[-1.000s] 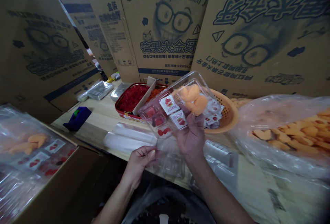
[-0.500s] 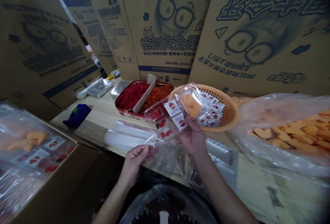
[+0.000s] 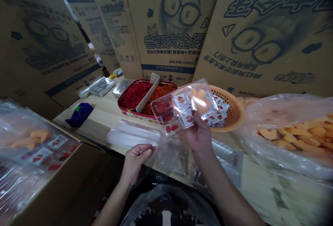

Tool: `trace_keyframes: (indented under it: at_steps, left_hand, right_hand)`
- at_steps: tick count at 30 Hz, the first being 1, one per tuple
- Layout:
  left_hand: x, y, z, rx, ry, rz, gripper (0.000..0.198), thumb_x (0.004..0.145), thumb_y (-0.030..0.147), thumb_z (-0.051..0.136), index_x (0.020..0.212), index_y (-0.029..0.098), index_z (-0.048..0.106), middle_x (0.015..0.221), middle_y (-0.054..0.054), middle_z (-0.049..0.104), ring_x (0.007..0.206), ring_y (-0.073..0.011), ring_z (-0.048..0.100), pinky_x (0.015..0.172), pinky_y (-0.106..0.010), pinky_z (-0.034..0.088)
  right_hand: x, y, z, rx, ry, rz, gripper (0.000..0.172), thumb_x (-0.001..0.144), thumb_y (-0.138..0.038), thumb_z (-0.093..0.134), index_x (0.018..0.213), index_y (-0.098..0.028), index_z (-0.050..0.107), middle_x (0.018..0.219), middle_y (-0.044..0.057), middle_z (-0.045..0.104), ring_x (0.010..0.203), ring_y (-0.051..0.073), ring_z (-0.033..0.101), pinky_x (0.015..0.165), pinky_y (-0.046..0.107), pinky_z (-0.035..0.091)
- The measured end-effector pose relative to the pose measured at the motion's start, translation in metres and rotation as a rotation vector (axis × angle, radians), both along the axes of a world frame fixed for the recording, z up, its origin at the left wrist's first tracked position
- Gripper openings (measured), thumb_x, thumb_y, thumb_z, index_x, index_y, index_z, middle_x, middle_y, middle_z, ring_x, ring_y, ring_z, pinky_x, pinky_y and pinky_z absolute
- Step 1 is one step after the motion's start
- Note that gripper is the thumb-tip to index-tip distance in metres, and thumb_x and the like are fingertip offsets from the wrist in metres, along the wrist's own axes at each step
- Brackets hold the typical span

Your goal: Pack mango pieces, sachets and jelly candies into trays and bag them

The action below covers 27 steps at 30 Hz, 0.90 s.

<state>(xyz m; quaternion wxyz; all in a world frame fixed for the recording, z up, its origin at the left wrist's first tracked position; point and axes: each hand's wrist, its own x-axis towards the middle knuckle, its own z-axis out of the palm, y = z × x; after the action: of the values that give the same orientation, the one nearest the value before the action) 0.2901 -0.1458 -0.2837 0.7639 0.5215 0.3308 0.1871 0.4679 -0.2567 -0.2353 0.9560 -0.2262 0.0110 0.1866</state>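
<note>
My right hand (image 3: 199, 134) grips a clear plastic tray (image 3: 170, 134) by its lower edge and holds it tilted above the table. In its compartments lie red candies (image 3: 171, 128), small white printed packets (image 3: 179, 101) and orange heart-like pieces (image 3: 200, 99). My left hand (image 3: 139, 160) is closed in a pinch, lower and to the left of the tray, apart from it. Anything between its fingertips is too clear or small to make out. Near that hand lie clear plastic sleeves (image 3: 132, 137) and an empty clear tray (image 3: 173, 158).
Behind stand a red tin (image 3: 136, 95) of red and orange candies, split by a cardboard strip, and an orange basket (image 3: 238, 115) of packets. To the right is a bag of orange pieces (image 3: 299, 135). A blue tape dispenser (image 3: 79, 115) and an open carton (image 3: 70, 170) are left.
The tray has moved slightly up and right in my right hand, away from my left hand. My left hand stays pinched and has barely moved. The view has shifted slightly.
</note>
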Motion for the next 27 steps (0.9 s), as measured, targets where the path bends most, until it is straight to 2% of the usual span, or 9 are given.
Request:
trace_keyframes:
  at_steps: [7,10,16,22,27]
  left_hand:
    - [0.0,-0.001,-0.002,0.05,0.014,-0.048,0.025,0.057,0.024,0.076,0.079,0.015,0.066,0.079,-0.006,0.072,0.076,-0.0156,0.066,0.075,-0.024,0.047]
    - [-0.001,-0.003,0.001,0.054,-0.015,-0.062,0.021,0.061,0.027,0.074,0.076,0.015,0.064,0.076,-0.005,0.072,0.075,-0.016,0.065,0.075,-0.026,0.047]
    - [-0.004,-0.005,0.007,0.069,-0.048,-0.159,0.018,0.07,0.032,0.066,0.077,0.015,0.064,0.081,-0.007,0.071,0.08,-0.0185,0.065,0.079,-0.03,0.047]
    - [-0.003,-0.005,0.002,0.113,-0.017,-0.151,0.015,0.064,0.026,0.071,0.07,0.015,0.063,0.075,-0.005,0.072,0.077,-0.0178,0.065,0.076,-0.027,0.046]
    - [-0.004,-0.003,0.002,0.17,0.006,-0.18,0.014,0.062,0.024,0.073,0.07,0.015,0.065,0.079,-0.006,0.072,0.076,-0.0166,0.064,0.073,-0.025,0.045]
  right_hand:
    - [-0.003,0.004,-0.003,-0.025,0.113,0.021,0.021,0.068,-0.009,0.061,0.086,-0.02,0.063,0.08,-0.003,0.068,0.08,0.01,0.062,0.083,0.026,0.05]
    - [-0.003,0.003,-0.005,-0.023,0.102,0.042,0.026,0.064,-0.01,0.065,0.088,-0.022,0.062,0.079,-0.006,0.068,0.077,0.008,0.062,0.08,0.023,0.05]
    - [-0.002,0.001,-0.009,-0.045,0.057,0.026,0.03,0.063,-0.012,0.066,0.091,-0.023,0.062,0.082,-0.006,0.068,0.085,0.009,0.062,0.087,0.025,0.048]
    - [-0.002,0.0,-0.01,-0.08,0.018,0.032,0.025,0.065,-0.015,0.066,0.089,-0.023,0.062,0.085,-0.005,0.069,0.089,0.01,0.062,0.088,0.027,0.047]
    - [-0.004,0.001,-0.005,-0.05,0.029,0.025,0.024,0.065,-0.012,0.065,0.087,-0.021,0.063,0.09,-0.004,0.069,0.09,0.011,0.062,0.09,0.028,0.047]
